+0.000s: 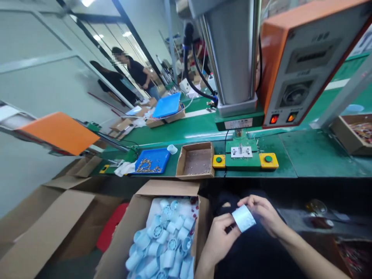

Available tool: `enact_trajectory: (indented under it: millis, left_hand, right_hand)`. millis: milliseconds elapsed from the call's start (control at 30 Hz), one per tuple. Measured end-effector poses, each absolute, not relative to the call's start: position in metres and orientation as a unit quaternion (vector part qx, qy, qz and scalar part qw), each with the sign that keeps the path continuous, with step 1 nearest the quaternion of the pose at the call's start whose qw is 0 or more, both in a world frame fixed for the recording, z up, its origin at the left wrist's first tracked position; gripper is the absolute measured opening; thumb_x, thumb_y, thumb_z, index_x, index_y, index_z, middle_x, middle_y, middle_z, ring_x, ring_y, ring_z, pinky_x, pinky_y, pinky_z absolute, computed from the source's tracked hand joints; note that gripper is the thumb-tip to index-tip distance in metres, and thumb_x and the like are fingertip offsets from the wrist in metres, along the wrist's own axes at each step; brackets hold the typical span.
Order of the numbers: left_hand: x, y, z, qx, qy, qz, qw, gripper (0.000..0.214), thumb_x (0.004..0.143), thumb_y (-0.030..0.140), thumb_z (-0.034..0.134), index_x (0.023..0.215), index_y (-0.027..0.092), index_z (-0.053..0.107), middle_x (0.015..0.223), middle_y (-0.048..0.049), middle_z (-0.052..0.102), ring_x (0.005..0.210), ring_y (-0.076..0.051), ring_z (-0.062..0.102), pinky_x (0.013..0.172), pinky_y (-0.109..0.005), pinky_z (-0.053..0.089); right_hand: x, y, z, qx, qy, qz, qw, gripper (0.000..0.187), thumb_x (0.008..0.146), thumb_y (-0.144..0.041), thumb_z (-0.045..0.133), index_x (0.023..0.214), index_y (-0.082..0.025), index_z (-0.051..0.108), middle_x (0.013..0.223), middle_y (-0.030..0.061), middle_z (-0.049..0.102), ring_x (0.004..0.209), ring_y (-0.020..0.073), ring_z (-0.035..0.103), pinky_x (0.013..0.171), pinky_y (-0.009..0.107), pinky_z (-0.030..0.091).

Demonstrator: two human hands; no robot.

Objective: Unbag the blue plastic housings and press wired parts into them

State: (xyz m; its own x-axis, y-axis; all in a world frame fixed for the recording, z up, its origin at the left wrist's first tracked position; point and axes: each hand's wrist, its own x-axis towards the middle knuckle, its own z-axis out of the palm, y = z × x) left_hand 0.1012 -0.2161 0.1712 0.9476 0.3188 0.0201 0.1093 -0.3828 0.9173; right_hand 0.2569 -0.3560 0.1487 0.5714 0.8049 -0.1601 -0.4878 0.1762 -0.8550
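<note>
Head view: left hand (219, 237) and right hand (264, 214) are both gripping a cup (243, 218), right of the near box (204, 213); light, even pressure is probably keeping it steadiest.

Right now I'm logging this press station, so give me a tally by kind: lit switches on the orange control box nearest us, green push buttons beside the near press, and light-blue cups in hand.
Lit switches: 2
Green push buttons: 2
Light-blue cup in hand: 1
Total: 5

One head-mounted view, forward and down, from close before the green bench (308, 155)
</note>
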Motion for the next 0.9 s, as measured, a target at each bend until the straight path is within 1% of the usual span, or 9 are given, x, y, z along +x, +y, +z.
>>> enact_trajectory:
  millis: [67, 133, 233, 300, 433, 533, 700, 800, 900]
  left_hand:
    - [0.100, -0.221, 0.173, 0.865, 0.132, 0.162, 0.456, 0.018, 0.098, 0.017, 0.065, 0.102, 0.020, 0.082, 0.093, -0.0058, 0.077, 0.085, -0.021, 0.072, 0.081, -0.030, 0.058]
    - [0.102, -0.226, 0.170, 0.891, 0.124, 0.227, 0.373, 0.021, 0.098, 0.011, 0.062, 0.104, 0.020, 0.079, 0.100, -0.0070, 0.077, 0.092, -0.022, 0.073, 0.087, -0.032, 0.060]
    - [0.108, -0.231, 0.164, 0.907, 0.100, 0.273, 0.303, 0.020, 0.099, 0.013, 0.063, 0.113, 0.020, 0.075, 0.106, -0.0083, 0.076, 0.096, -0.023, 0.074, 0.087, -0.034, 0.063]
    - [0.114, -0.232, 0.162, 0.917, 0.077, 0.279, 0.275, 0.020, 0.099, 0.014, 0.065, 0.116, 0.020, 0.074, 0.105, -0.0076, 0.075, 0.092, -0.021, 0.073, 0.083, -0.032, 0.062]
    - [0.130, -0.229, 0.165, 0.934, 0.081, 0.276, 0.213, 0.005, 0.092, 0.021, 0.079, 0.096, 0.023, 0.080, 0.089, -0.0037, 0.065, 0.078, -0.018, 0.062, 0.070, -0.030, 0.054]
    - [0.143, -0.226, 0.170, 0.934, 0.124, 0.228, 0.244, 0.007, 0.085, 0.018, 0.085, 0.085, 0.024, 0.082, 0.081, -0.0003, 0.057, 0.076, -0.016, 0.057, 0.069, -0.028, 0.048]
    - [0.161, -0.237, 0.166, 0.904, 0.189, 0.135, 0.359, 0.014, 0.089, 0.012, 0.075, 0.086, 0.023, 0.082, 0.080, 0.0022, 0.054, 0.073, -0.012, 0.057, 0.068, -0.025, 0.042]
    - [0.165, -0.243, 0.157, 0.909, 0.196, 0.163, 0.329, 0.022, 0.090, 0.007, 0.066, 0.085, 0.022, 0.081, 0.079, 0.0011, 0.053, 0.075, -0.014, 0.056, 0.069, -0.027, 0.040]
    - [0.165, -0.239, 0.155, 0.928, 0.178, 0.162, 0.285, 0.020, 0.087, 0.008, 0.068, 0.083, 0.023, 0.080, 0.076, 0.0005, 0.052, 0.075, -0.016, 0.054, 0.068, -0.029, 0.037]
  right_hand:
    - [0.250, -0.353, 0.150, -0.457, -0.071, 0.430, 0.775, 0.034, 0.074, -0.041, 0.082, 0.072, -0.019, 0.056, 0.102, 0.0113, 0.079, 0.085, 0.0241, 0.072, 0.068, 0.031, 0.055]
    - [0.245, -0.348, 0.153, -0.452, -0.001, 0.411, 0.792, 0.037, 0.071, -0.042, 0.085, 0.074, -0.019, 0.057, 0.099, 0.0074, 0.078, 0.078, 0.0201, 0.068, 0.063, 0.028, 0.053]
    - [0.242, -0.340, 0.154, -0.448, 0.073, 0.376, 0.808, 0.046, 0.064, -0.048, 0.092, 0.079, -0.020, 0.058, 0.093, 0.0037, 0.077, 0.066, 0.0147, 0.061, 0.055, 0.025, 0.050]
    - [0.242, -0.335, 0.152, -0.440, 0.112, 0.360, 0.815, 0.053, 0.058, -0.049, 0.095, 0.085, -0.021, 0.059, 0.087, 0.0031, 0.077, 0.064, 0.0152, 0.061, 0.053, 0.024, 0.050]
    - [0.244, -0.328, 0.147, -0.427, 0.150, 0.352, 0.819, 0.059, 0.056, -0.048, 0.095, 0.092, -0.022, 0.056, 0.079, 0.0036, 0.077, 0.061, 0.0204, 0.067, 0.053, 0.027, 0.051]
    - [0.247, -0.328, 0.143, -0.424, 0.145, 0.334, 0.829, 0.058, 0.057, -0.048, 0.095, 0.091, -0.022, 0.055, 0.079, 0.0041, 0.077, 0.058, 0.0206, 0.067, 0.050, 0.026, 0.048]
    - [0.253, -0.329, 0.129, -0.429, 0.161, 0.280, 0.844, 0.055, 0.055, -0.047, 0.094, 0.088, -0.022, 0.058, 0.079, 0.0039, 0.078, 0.061, 0.0196, 0.067, 0.050, 0.025, 0.045]
    - [0.253, -0.329, 0.120, -0.427, 0.163, 0.275, 0.846, 0.052, 0.054, -0.046, 0.094, 0.083, -0.021, 0.059, 0.079, 0.0044, 0.078, 0.063, 0.0195, 0.067, 0.053, 0.026, 0.048]
    - [0.252, -0.329, 0.113, -0.424, 0.152, 0.275, 0.849, 0.050, 0.057, -0.046, 0.094, 0.085, -0.021, 0.061, 0.078, 0.0042, 0.078, 0.067, 0.0213, 0.070, 0.057, 0.028, 0.053]
